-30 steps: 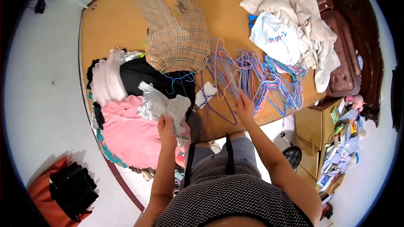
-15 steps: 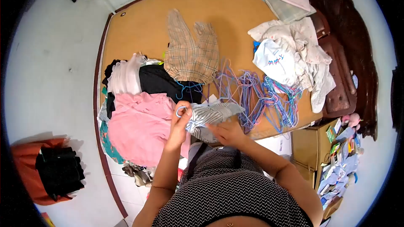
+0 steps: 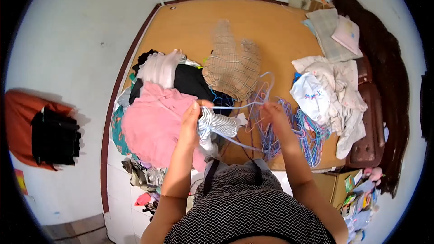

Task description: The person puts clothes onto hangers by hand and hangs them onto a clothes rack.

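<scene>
Striped white-and-grey cloth, a garment (image 3: 219, 123), hangs bunched from my left hand (image 3: 191, 119), whose fingers are closed at its edge. A pale blue clothes hanger (image 3: 233, 107) spans both hands, its left end at the garment and its hook pointing up at the right. My right hand (image 3: 274, 114) grips that hanger near the hook, slightly blurred. Just beyond are plaid trousers (image 3: 233, 70), with a blue hanger (image 3: 224, 97) at the waist. Left of my left hand lies a pink garment (image 3: 156, 117).
A heap of blue and purple hangers (image 3: 309, 131) lies on the tan bed (image 3: 280, 27). White bedding (image 3: 343, 90) and pillows (image 3: 346, 36) are at the right. Dark clothes (image 3: 192, 79) lie at the left. A cluttered cabinet (image 3: 334, 183) stands at the lower right.
My right hand has moved right and up, away from my left, and now holds the hanger by its hook end. The hanger stretches out of the striped garment. The view has shifted.
</scene>
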Tool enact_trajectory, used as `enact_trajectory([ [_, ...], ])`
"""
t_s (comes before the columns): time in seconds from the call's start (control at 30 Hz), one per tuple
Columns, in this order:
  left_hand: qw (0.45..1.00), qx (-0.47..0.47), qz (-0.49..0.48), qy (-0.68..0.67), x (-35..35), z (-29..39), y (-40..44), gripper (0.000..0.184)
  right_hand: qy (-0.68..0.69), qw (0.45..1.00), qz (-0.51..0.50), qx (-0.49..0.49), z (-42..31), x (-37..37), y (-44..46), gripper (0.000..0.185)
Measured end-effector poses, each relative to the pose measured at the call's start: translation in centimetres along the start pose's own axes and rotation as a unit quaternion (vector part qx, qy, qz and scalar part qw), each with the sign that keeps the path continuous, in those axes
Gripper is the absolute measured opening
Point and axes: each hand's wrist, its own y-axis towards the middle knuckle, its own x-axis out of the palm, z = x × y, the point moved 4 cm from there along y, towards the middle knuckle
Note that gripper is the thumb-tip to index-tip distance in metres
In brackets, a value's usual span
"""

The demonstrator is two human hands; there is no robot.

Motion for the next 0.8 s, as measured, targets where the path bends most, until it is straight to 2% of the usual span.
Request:
enact_trajectory([
  [0.03,0.998,-0.012,0.057,-0.008,-1.0,0.1,0.2,0.038,0.056,0.995,0.084,-0.026,0.0,-0.5,0.6,0.023],
  [0.07,0.992,-0.048,0.097,-0.07,-1.7,-0.1,0.3,0.048,0.054,0.996,0.072,-0.021,0.2,-1.1,0.9,0.023],
  [0.13,0.976,-0.089,0.145,-0.139,-3.9,0.0,0.3,0.044,0.122,0.989,0.079,-0.017,-0.4,-2.1,1.1,0.02],
  [0.17,0.964,-0.104,0.182,-0.165,-4.7,-0.1,0.1,0.043,0.118,0.99,0.071,-0.012,0.0,-1.8,1.0,0.02],
  [0.2,0.951,-0.106,0.2,-0.212,-4.4,0.8,-0.3,0.032,0.122,0.989,0.079,-0.027,-0.9,-0.3,0.1,0.016],
  [0.23,0.949,-0.104,0.207,-0.215,-4.9,0.5,-0.2,0.032,0.127,0.987,0.088,-0.042,-1.2,1.1,-0.6,0.013],
  [0.27,0.948,-0.082,0.214,-0.219,-5.7,0.0,0.1,0.025,0.064,0.992,0.073,-0.079,-0.5,2.4,-0.7,0.012],
  [0.3,0.948,-0.061,0.219,-0.222,-6.5,-0.6,0.1,0.018,0.021,0.997,0.036,-0.063,0.2,4.4,-1.1,0.013],
  [0.33,0.961,-0.038,0.147,-0.231,-6.7,-1.1,0.1,0.007,-0.021,0.999,0.0,-0.049,0.9,6.7,-1.5,0.015],
  [0.43,0.964,-0.001,0.097,-0.249,-4.9,-1.5,-0.1,0.005,-0.131,0.985,-0.061,-0.094,1.2,13.3,-2.9,0.031],
  [0.47,0.964,-0.027,0.138,-0.225,-4.0,-1.4,-0.6,0.007,-0.182,0.976,-0.067,-0.103,0.6,15.3,-3.5,0.035],
  [0.5,0.963,-0.036,0.147,-0.224,-3.1,-1.2,-1.0,0.011,-0.079,0.983,-0.111,-0.123,1.8,16.9,-3.3,0.032],
  [0.6,0.971,-0.009,0.145,-0.19,-4.0,-1.6,-1.2,0.013,-0.075,0.98,-0.132,-0.125,2.5,18.3,-2.1,0.027],
  [0.67,0.979,0.042,0.147,-0.136,-5.7,-0.8,-1.4,0.018,-0.226,0.963,-0.087,-0.118,1.9,16.8,-0.8,0.019],
  [0.7,0.978,0.044,0.15,-0.139,-6.6,-0.3,-1.8,0.018,-0.165,0.972,-0.063,-0.155,1.9,15.5,0.1,0.013],
  [0.77,0.992,0.025,0.097,0.07,-7.7,0.9,-2.6,0.026,-0.145,0.981,-0.028,-0.124,1.1,12.8,2.5,0.012],
  [0.8,0.98,0.075,0.077,0.166,-7.8,0.9,-2.9,0.025,-0.164,0.977,-0.023,-0.13,-0.5,12.7,2.6,0.015],
])
